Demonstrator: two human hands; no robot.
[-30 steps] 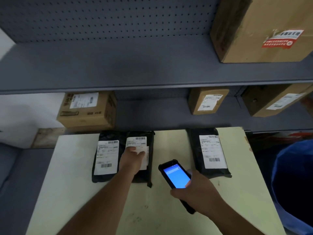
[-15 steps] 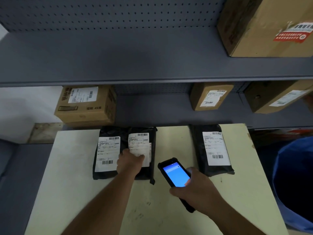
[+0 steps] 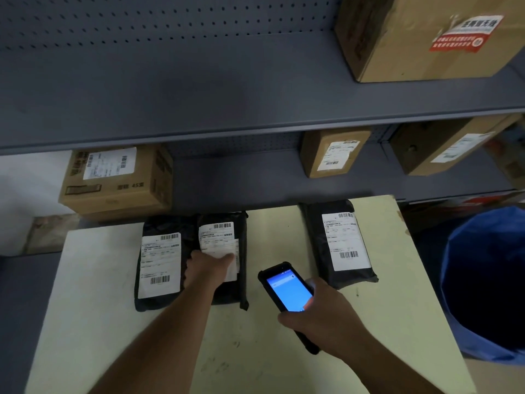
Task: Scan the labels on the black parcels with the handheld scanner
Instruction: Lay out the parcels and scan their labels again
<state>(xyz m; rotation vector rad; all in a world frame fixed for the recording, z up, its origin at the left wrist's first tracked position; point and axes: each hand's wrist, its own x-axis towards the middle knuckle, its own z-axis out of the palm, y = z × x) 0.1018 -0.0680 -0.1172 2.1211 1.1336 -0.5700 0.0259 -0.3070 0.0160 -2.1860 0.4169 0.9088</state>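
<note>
Three black parcels with white labels lie at the far side of a pale table [image 3: 85, 322]. The left parcel [image 3: 159, 265] and the middle parcel [image 3: 227, 251] touch side by side; the right parcel [image 3: 338, 245] lies apart. My left hand [image 3: 203, 268] rests on the middle parcel, its fingers closed on the lower part of the label. My right hand [image 3: 321, 317] grips a black handheld scanner [image 3: 287, 288] with a lit blue screen, held between the middle and right parcels.
Grey metal shelving [image 3: 227, 109] rises behind the table and overhangs it. Cardboard boxes stand on it: one at left [image 3: 116, 180], two at right [image 3: 332, 152] [image 3: 443, 149], a big one above [image 3: 426, 38]. A blue bin [image 3: 483, 285] stands to the right.
The view has shifted slightly. My left hand stays on the middle parcel's label, and the scanner has hardly moved.
</note>
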